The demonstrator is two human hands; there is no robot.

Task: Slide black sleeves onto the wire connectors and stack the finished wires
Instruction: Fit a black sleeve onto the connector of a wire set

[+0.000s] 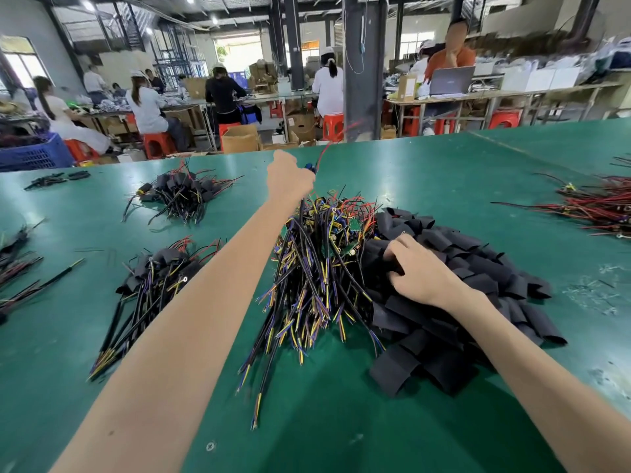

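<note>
Head view: left hand (290,180), closed in a fist round one wire (310,167), lifts it above the unsleeved wire pile (317,261). Right hand (421,273) curls its fingers into the black sleeve heap (461,302); whether it has hold of one, I cannot tell. Likely next: free one sleeve and thread it over the connector. Finished stacks (181,196) lie to the left.

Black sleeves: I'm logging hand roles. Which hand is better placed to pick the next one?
Right. The right hand is on the sleeve pile; the left hand is raised, gripping a wire.
</note>
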